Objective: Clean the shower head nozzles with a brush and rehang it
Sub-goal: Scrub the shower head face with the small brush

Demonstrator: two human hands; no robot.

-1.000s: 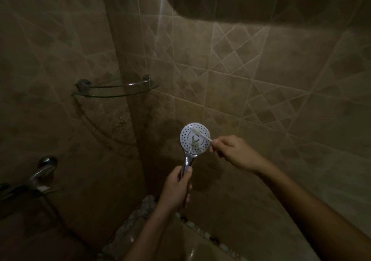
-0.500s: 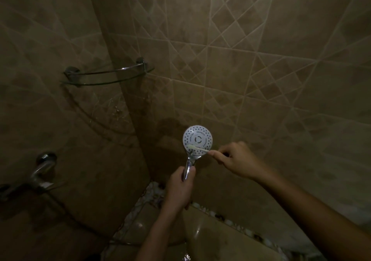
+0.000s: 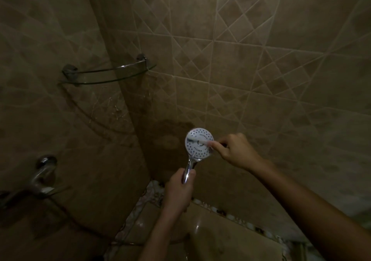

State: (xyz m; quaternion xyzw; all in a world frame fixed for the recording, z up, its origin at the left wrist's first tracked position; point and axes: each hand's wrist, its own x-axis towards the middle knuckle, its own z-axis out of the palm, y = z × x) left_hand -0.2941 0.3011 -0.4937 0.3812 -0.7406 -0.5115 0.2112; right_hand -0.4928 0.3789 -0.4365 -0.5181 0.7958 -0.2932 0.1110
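Gripped by its chrome handle, the shower head (image 3: 198,143) stands upright in my left hand (image 3: 178,192), fingers wrapped fully round the handle with the thumb laid along it. My right hand (image 3: 234,150) pinches the end of a slim pale brush (image 3: 198,140) between thumb and forefinger; the other fingers are curled in.

Head view, the only one available. Taking the shower head as the landmark: its round white face is turned toward me, nozzle holes visible. The brush lies across the upper middle of that face, bristle end toward its left edge, and appears to touch the nozzles; motion blur prevents certainty. Up and to the left of the shower head, a glass corner shelf (image 3: 108,76) is fixed across the angle of the tiled wall (image 3: 261,60). Far to the left and somewhat lower is a chrome tap (image 3: 43,172). Below the shower head, behind my left forearm, runs a glossy ledge (image 3: 210,232) with a pebbled border.

Progress, as my judgement: brushing is under way and not shown complete; I cannot tell how many nozzles are clean. The rehanging remains entirely outstanding, and no wall bracket for it is visible in this view.
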